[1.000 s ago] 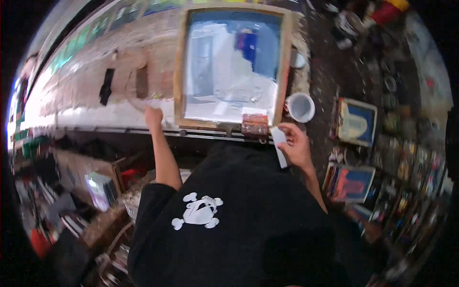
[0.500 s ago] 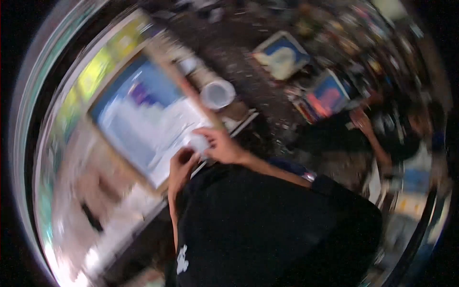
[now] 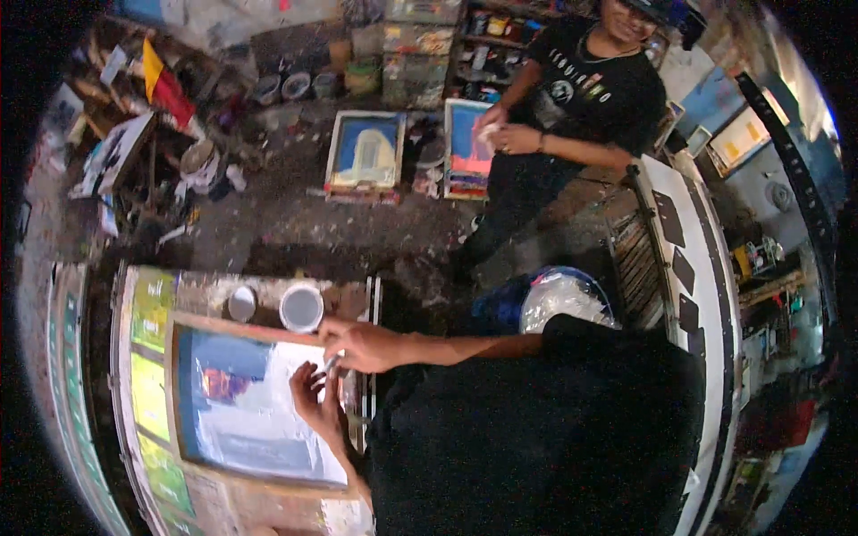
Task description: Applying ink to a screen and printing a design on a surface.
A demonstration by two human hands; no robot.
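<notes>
Your right hand (image 3: 362, 347) pinches a small pale piece (image 3: 334, 362) over the framed screen (image 3: 259, 420); whether your left hand (image 3: 318, 398) grips, I cannot tell.

1. At 10 o'clock from the right hand (image 3: 362, 347), a white tub (image 3: 285, 313) stands beside the wooden frame (image 3: 246, 331).
2. Toward 9, open room lies above the frame's mesh (image 3: 255, 406).
3. A co-worker (image 3: 585, 98) bars between 1 and 2; a blue-rimmed bin (image 3: 585, 273), between 2 and 3.
</notes>
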